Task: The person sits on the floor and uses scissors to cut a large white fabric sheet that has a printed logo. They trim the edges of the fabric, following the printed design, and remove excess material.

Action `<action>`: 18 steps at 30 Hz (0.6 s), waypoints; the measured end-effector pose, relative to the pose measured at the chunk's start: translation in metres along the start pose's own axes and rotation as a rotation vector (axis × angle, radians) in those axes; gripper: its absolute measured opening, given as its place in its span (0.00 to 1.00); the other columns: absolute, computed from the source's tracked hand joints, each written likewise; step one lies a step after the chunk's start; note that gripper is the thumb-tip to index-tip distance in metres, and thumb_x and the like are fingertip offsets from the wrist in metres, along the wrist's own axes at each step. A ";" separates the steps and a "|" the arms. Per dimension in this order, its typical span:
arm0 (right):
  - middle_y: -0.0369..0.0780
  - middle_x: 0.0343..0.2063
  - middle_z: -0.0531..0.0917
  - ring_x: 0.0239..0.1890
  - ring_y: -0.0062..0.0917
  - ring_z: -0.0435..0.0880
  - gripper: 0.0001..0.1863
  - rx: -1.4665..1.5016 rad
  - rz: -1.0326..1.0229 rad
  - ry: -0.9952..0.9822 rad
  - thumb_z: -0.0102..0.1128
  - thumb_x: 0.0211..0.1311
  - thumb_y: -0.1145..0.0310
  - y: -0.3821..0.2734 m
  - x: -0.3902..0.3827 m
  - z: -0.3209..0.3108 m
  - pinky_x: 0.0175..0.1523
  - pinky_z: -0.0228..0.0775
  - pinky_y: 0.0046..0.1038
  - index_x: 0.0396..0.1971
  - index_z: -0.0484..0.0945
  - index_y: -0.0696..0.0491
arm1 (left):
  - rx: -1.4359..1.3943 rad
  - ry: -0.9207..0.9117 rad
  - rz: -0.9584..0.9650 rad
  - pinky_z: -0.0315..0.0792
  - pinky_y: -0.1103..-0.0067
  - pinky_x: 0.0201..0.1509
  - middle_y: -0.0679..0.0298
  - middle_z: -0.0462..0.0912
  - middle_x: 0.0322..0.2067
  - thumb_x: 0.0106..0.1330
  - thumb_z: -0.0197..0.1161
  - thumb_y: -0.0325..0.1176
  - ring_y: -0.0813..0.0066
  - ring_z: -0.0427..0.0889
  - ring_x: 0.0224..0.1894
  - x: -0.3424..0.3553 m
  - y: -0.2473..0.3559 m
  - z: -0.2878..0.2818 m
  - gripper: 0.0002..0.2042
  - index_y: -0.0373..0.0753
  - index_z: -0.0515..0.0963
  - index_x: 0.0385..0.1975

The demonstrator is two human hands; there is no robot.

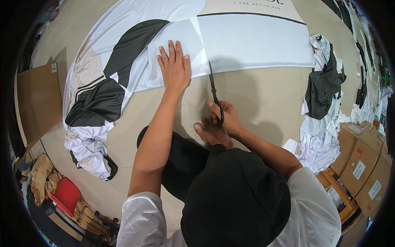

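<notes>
My left hand [175,70] lies flat, fingers apart, on a sheet of white fabric [255,41] printed with dark grey panels [133,45], beige areas and dark lines. My right hand [226,117] grips black scissors [212,84] by the handles, low beside my bare foot [207,131]. The long blades point away from me, their tips at the fabric's near edge, just right of my left hand. I cannot tell whether they touch it.
Piles of white and grey cloth lie at right [321,94] and left [88,152] on the tiled floor [263,94]. A cardboard panel [39,103] stands at left, brown boxes [362,164] at right. A red item [66,193] sits lower left.
</notes>
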State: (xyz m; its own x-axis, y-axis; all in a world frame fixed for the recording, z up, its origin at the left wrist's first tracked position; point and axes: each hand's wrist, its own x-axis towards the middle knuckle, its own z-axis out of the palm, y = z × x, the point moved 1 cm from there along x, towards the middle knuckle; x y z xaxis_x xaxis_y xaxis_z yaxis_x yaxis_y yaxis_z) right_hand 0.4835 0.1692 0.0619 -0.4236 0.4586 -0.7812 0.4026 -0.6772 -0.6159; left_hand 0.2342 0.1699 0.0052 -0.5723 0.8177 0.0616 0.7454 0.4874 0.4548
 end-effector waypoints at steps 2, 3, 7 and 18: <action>0.33 0.20 0.80 0.22 0.16 0.78 0.26 0.007 0.006 0.002 0.75 0.70 0.45 0.001 0.001 0.000 0.28 0.68 0.22 0.30 0.79 0.54 | 0.006 0.002 0.004 0.37 0.43 0.87 0.45 0.53 0.85 0.87 0.43 0.47 0.30 0.43 0.86 0.000 0.000 0.000 0.32 0.36 0.58 0.84; 0.33 0.20 0.80 0.22 0.16 0.78 0.26 0.011 0.008 0.005 0.75 0.71 0.46 0.001 0.001 -0.001 0.28 0.68 0.22 0.30 0.79 0.54 | 0.006 0.001 0.005 0.37 0.43 0.87 0.45 0.53 0.85 0.86 0.44 0.47 0.29 0.43 0.86 0.001 0.001 0.001 0.32 0.36 0.58 0.84; 0.32 0.20 0.79 0.21 0.15 0.77 0.25 0.011 0.006 0.010 0.75 0.71 0.47 0.000 0.000 0.001 0.28 0.67 0.22 0.29 0.79 0.54 | 0.015 0.001 0.006 0.38 0.42 0.87 0.45 0.53 0.85 0.86 0.44 0.46 0.29 0.43 0.86 0.001 0.000 0.002 0.32 0.36 0.58 0.84; 0.32 0.18 0.79 0.19 0.14 0.76 0.24 0.023 -0.008 0.012 0.76 0.72 0.50 0.005 0.002 0.000 0.26 0.65 0.21 0.26 0.77 0.52 | 0.035 0.011 0.014 0.37 0.42 0.87 0.45 0.53 0.85 0.86 0.45 0.46 0.29 0.43 0.86 0.000 -0.001 0.004 0.32 0.36 0.58 0.84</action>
State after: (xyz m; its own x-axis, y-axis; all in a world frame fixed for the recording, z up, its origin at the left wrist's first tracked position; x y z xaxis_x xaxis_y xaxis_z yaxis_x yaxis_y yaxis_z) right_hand 0.4845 0.1665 0.0578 -0.4171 0.4707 -0.7775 0.3805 -0.6865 -0.6197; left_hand 0.2346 0.1706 0.0008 -0.5650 0.8214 0.0776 0.7649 0.4861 0.4227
